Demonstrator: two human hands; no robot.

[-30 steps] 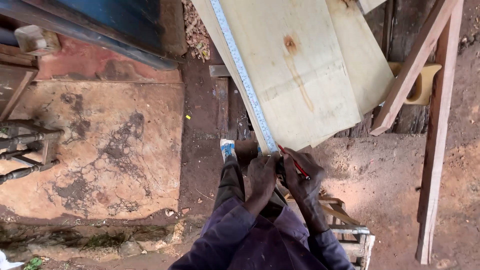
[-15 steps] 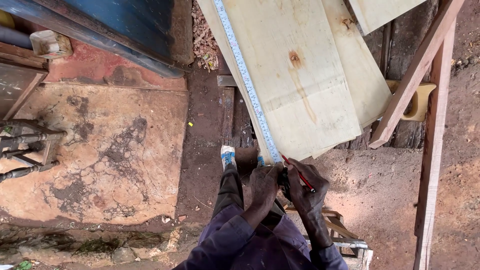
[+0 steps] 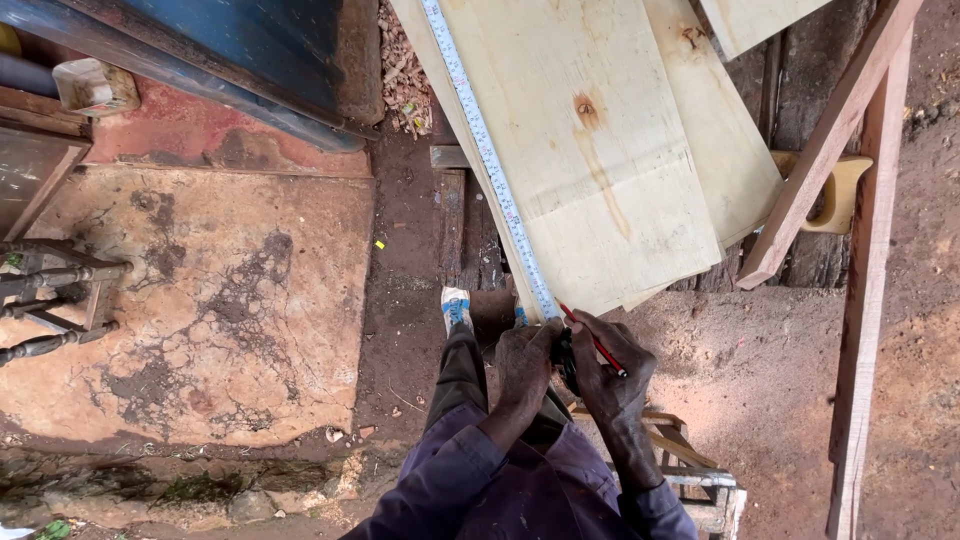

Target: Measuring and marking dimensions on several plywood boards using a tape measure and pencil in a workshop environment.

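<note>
At the near end of a pale wooden plank (image 3: 590,170), a measuring tape (image 3: 490,170) is stretched along its left edge, pinned by the left hand (image 3: 522,365), a red pencil (image 3: 592,340) clamped in the right hand (image 3: 610,372), fingers closed around it, sawdust-covered ground (image 3: 750,380) below.

Left hand (image 3: 523,362) pins a tape (image 3: 487,158) along the plank's (image 3: 590,170) left edge; right hand (image 3: 610,372) holds a red pencil (image 3: 592,340) (tip seemingly at the plank's near end).

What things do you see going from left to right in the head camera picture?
Dark turned wooden legs → cracked concrete slab → tape measure → pale wide board → yellow saw handle → long reddish plank.
</note>
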